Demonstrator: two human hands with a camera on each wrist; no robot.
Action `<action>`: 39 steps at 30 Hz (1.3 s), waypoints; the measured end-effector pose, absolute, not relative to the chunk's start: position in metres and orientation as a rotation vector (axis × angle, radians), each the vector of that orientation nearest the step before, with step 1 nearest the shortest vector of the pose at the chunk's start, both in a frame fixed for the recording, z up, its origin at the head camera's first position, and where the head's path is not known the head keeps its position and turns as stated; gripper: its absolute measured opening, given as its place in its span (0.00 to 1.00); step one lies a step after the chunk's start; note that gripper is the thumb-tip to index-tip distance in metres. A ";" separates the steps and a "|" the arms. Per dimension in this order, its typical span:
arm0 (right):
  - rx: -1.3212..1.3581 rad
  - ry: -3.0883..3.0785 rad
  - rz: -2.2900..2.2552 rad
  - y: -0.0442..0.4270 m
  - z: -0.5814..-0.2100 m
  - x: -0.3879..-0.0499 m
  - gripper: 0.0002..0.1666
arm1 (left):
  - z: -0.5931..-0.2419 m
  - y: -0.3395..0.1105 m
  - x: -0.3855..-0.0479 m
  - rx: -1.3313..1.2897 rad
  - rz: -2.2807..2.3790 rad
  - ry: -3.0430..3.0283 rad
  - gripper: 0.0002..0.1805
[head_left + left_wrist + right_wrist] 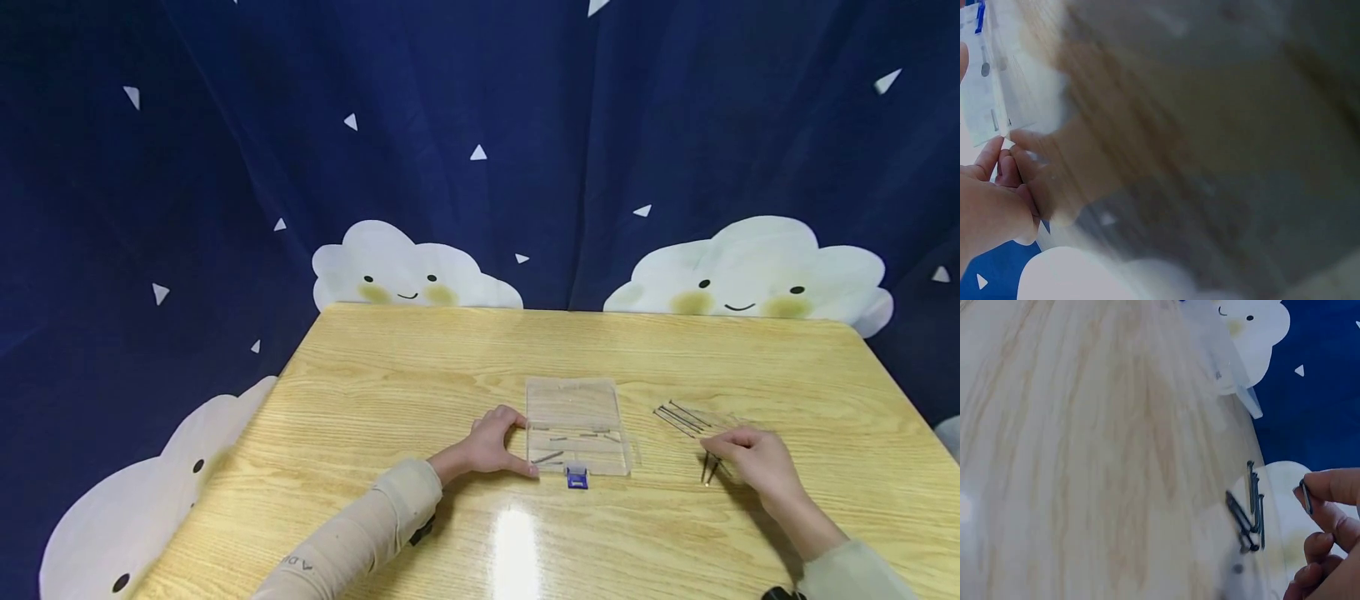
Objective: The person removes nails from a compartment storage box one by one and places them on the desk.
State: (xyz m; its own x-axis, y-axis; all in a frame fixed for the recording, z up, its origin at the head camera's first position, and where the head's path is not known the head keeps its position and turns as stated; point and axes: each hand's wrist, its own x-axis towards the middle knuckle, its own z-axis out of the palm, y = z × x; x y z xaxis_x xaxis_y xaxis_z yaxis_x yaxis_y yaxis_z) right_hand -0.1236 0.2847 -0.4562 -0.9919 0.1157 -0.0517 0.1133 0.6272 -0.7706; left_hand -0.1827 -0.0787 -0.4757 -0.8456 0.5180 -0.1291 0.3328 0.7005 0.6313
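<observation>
A clear plastic box (pixel 577 468) with its lid raised at the back and a blue clasp (pixel 577 478) at the front lies on the table, several small nails inside it. My left hand (pixel 495 443) rests against the box's left side, thumb near the front corner and index finger farther back, spread apart. To the right, my right hand (pixel 757 462) pinches dark nails between thumb and fingers, points hanging down; one nail (pixel 1307 497) shows between the fingertips in the right wrist view. Several long nails (pixel 675 419) lie beyond that hand.
The light wooden table (pixel 390 358) carries everything. A dark blue curtain (pixel 450 100) with smiling white clouds hangs behind it and along the left side. Some thin, faint pieces (pixel 738 418) lie just behind the right hand, too small to tell.
</observation>
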 end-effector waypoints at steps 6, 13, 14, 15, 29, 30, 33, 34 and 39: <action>-0.272 -2.878 1.213 0.297 -0.461 -0.122 0.17 | -0.475 -0.078 -0.183 0.669 0.892 2.609 0.39; -0.362 -2.948 1.183 0.307 -0.465 -0.124 0.22 | -0.475 -0.079 -0.183 0.656 0.904 2.594 0.38; -0.367 -2.955 1.171 0.308 -0.466 -0.124 0.22 | -0.475 -0.079 -0.183 0.654 0.904 2.592 0.38; -0.371 -2.963 1.163 0.309 -0.467 -0.125 0.21 | -0.475 -0.079 -0.183 0.652 0.903 2.592 0.38; -0.344 -3.022 1.004 0.315 -0.470 -0.126 0.16 | -0.476 -0.078 -0.184 0.656 0.863 2.609 0.39; -0.339 -3.022 0.998 0.316 -0.471 -0.127 0.16 | -0.476 -0.078 -0.184 0.655 0.863 2.610 0.39; -0.324 -3.019 0.984 0.316 -0.471 -0.126 0.15 | -0.475 -0.077 -0.184 0.650 0.861 2.612 0.39; -0.325 -3.017 0.988 0.317 -0.471 -0.126 0.16 | -0.475 -0.077 -0.184 0.650 0.860 2.613 0.39; -0.383 -2.983 1.119 0.316 -0.466 -0.124 0.17 | -0.475 -0.077 -0.183 0.651 0.852 2.615 0.39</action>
State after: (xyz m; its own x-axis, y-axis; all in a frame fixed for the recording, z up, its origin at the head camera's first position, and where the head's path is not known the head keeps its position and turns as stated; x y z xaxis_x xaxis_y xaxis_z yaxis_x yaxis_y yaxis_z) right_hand -0.1238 0.3161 -0.4658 -0.9693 0.1980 -0.1458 0.2451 0.7289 -0.6393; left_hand -0.1833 -0.0772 -0.4747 -0.8474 0.5089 -0.1515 0.3221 0.7195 0.6152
